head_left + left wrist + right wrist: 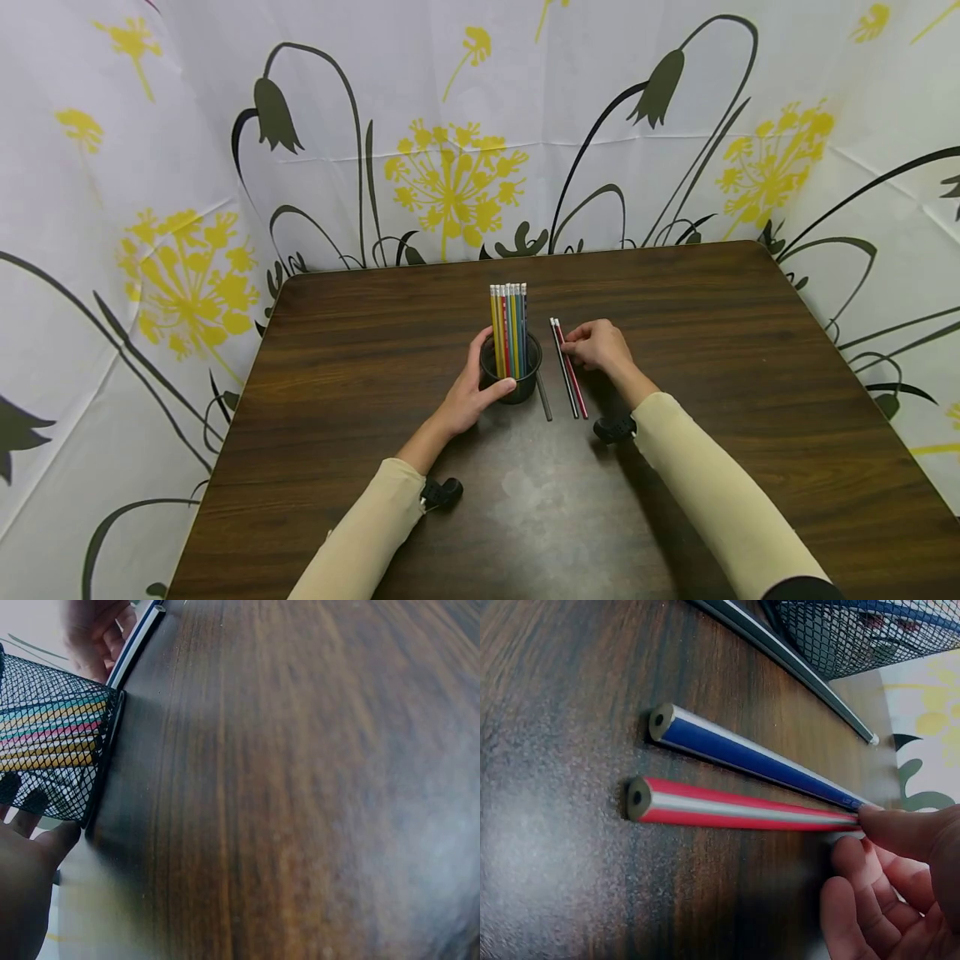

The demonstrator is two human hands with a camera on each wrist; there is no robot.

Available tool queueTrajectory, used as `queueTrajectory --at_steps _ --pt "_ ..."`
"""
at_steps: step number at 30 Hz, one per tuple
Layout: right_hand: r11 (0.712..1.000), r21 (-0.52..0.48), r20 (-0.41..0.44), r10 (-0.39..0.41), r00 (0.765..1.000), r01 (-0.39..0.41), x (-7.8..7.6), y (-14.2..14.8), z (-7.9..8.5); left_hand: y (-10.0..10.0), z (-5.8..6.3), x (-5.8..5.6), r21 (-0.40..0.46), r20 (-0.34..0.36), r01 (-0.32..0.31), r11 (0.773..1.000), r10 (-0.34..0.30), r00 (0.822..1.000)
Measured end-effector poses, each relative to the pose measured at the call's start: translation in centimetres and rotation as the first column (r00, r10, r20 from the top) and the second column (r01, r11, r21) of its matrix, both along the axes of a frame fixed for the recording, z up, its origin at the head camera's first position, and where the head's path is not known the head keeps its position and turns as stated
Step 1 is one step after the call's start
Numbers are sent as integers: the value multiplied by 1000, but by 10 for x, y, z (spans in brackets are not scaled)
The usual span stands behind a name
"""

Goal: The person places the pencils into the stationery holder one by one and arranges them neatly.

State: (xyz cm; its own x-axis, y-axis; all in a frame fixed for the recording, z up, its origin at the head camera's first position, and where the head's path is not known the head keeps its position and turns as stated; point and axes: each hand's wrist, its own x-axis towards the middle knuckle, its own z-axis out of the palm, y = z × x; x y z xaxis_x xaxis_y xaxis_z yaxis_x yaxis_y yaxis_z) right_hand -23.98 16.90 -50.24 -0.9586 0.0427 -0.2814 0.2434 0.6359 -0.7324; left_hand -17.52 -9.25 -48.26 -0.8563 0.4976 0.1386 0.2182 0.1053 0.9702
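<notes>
My left hand holds a black mesh pencil cup, thumb at the near side and fingers round the left. Several coloured pencils stand upright in the cup, white eraser ends up. To its right, my right hand pinches a red-and-silver striped pencil that lies on the table; the thumb tip is on its far part. Close beside that pencil lies a blue-and-silver one, unsharpened end toward me. A grey pencil lies against the foot of the cup, partly hidden by it in the head view.
Everything rests on a dark wood-grain table. Behind it hangs a white curtain printed with yellow and dark green flowers. Black wrist cameras sit on both forearms, over cream sleeves.
</notes>
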Motion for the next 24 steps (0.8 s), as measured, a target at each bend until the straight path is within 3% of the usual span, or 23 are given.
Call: queueTrajectory --at_steps 8,13,16,20,24 --pt "967 254 -14 5 1000 -1 1 -5 7 -1 -2 -1 -14 11 -8 1000 8 1000" --pt "937 349 -49 3 999 14 3 -8 10 0 -24 -10 -10 3 -32 999 33 999" --pt "920 392 -53 16 998 6 3 -9 11 0 -19 -7 -21 -10 -30 999 30 1000" --pt "902 432 -45 31 999 -9 4 -10 14 0 1 0 -23 7 -4 1000 4 1000" --pt "902 432 -38 37 999 -17 5 -8 15 0 0 0 -16 6 -10 1000 10 1000"
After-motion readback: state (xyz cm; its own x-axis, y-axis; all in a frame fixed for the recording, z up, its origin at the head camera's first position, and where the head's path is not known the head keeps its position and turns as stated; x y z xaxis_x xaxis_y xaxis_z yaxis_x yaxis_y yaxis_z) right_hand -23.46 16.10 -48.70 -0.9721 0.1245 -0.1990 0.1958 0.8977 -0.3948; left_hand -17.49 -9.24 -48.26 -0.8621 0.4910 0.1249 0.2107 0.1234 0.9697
